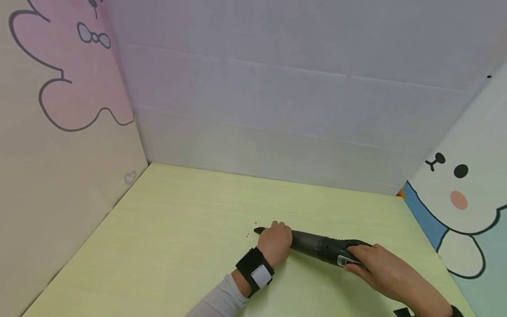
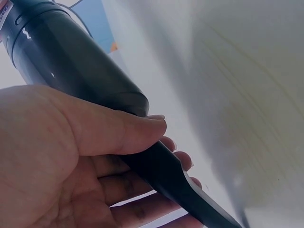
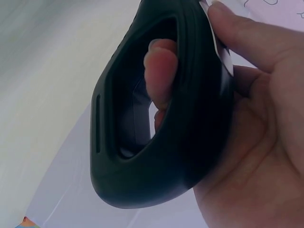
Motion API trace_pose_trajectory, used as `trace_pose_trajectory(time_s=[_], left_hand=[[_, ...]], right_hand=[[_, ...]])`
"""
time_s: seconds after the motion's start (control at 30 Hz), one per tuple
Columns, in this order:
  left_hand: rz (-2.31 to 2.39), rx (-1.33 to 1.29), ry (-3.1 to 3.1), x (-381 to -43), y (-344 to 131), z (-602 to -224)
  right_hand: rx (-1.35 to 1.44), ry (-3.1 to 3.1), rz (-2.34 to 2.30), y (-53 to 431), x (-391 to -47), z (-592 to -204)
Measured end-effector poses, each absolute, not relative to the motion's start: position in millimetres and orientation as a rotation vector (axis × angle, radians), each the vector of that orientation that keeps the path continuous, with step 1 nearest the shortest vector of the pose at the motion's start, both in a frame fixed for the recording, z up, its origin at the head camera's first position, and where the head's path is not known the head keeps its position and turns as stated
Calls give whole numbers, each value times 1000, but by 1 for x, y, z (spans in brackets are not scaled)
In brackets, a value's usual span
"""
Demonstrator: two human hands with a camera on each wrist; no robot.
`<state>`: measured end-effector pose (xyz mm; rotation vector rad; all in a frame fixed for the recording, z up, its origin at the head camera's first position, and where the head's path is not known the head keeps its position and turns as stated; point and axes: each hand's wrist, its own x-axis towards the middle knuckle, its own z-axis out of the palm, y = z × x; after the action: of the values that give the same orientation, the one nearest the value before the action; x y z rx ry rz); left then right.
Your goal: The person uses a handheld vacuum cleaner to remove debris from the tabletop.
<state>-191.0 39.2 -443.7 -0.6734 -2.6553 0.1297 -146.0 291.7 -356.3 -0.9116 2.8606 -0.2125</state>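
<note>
A dark handheld vacuum cleaner (image 1: 306, 243) lies slantwise just over the table, its narrow nozzle (image 1: 259, 230) pointing left. My left hand (image 1: 276, 242) grips the nozzle near the body; in the left wrist view the thumb crosses its top and the fingers (image 2: 137, 211) curl beneath. At the rear, my right hand (image 1: 382, 268) holds the loop handle (image 3: 142, 185), with fingers through the opening and the thumb along the outer side. Several tiny orange crumbs (image 1: 255, 223) are scattered on the table close to the nozzle tip.
The pale yellow table (image 1: 170, 229) meets a whitish back wall (image 1: 269, 114). Side panels with cartoon animals stand at left (image 1: 79, 176) and right (image 1: 475, 198). A black wrist strap (image 1: 250, 266) is on the left wrist.
</note>
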Motion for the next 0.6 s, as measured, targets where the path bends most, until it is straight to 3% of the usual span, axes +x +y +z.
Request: trace_pose_trajectory(time_s=[0.6], left_hand=[[93, -664, -2667, -198, 39, -456]], right_hand=[[-925, 2882, -185, 288, -148, -361]])
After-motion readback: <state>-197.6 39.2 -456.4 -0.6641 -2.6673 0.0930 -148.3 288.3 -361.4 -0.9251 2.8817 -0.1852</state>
